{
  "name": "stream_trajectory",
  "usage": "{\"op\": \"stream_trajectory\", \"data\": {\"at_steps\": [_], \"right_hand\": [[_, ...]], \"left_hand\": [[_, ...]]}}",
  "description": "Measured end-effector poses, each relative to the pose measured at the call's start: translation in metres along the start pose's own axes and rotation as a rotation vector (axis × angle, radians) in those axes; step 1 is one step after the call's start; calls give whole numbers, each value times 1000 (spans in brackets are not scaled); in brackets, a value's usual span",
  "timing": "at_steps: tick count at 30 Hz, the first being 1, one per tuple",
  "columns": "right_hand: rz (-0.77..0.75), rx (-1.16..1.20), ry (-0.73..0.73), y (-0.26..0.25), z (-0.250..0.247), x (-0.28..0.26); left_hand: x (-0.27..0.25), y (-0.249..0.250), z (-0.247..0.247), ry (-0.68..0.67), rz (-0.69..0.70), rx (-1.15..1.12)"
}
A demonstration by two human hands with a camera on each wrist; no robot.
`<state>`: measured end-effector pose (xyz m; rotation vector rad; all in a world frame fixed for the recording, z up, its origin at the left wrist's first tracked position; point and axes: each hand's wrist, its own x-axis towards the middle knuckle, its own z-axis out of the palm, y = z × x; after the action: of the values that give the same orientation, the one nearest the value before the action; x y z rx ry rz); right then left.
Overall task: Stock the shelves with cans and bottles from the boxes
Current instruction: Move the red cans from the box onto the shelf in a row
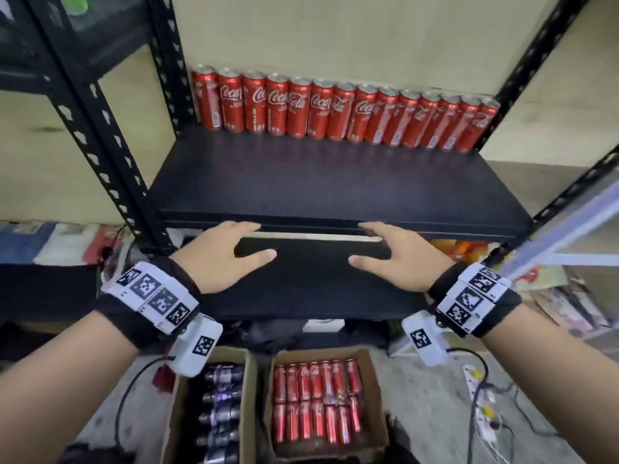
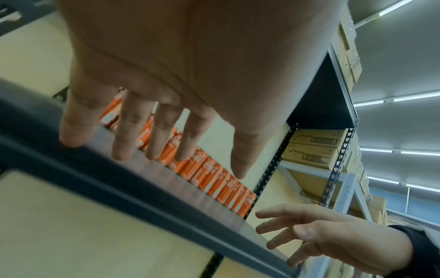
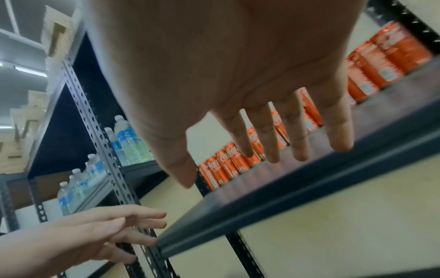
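Observation:
A row of several red cola cans (image 1: 345,112) stands along the back of the black shelf (image 1: 328,192). My left hand (image 1: 231,249) and right hand (image 1: 392,252) hover side by side just below the shelf's front edge, fingers straight and spread, holding nothing. On the floor below sits a cardboard box of red cans (image 1: 315,400) and, to its left, a box of dark bottles (image 1: 221,410). The left wrist view shows my left hand (image 2: 152,131) with fingertips near the shelf lip and the cans (image 2: 209,169) behind. The right wrist view shows my right hand (image 3: 262,135) before the cans (image 3: 238,161).
Black perforated uprights (image 1: 110,162) frame the shelf on both sides. A neighbouring rack holds water bottles (image 3: 128,143). Cardboard cartons (image 2: 314,148) sit on a grey rack. A power strip with cables (image 1: 482,403) lies on the floor at the right.

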<state>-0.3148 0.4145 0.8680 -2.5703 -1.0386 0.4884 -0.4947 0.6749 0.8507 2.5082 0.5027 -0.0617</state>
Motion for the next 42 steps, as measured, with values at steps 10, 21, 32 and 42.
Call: {"op": "stream_trajectory", "data": {"at_steps": [10,21,32,42], "right_hand": [[214,-12,-599,106,81,-61],[348,-37,-972,210,172,-124],[450,-36,-975,307,297,-149],[497,38,-944,383,405,-115]], "left_hand": [[-23,4,161,-542,-135,29],[-49,16,331,-861,-395,98],[-85,-18,490,-887,-622,100],[-43,-66,606,-873,-658,57]]}}
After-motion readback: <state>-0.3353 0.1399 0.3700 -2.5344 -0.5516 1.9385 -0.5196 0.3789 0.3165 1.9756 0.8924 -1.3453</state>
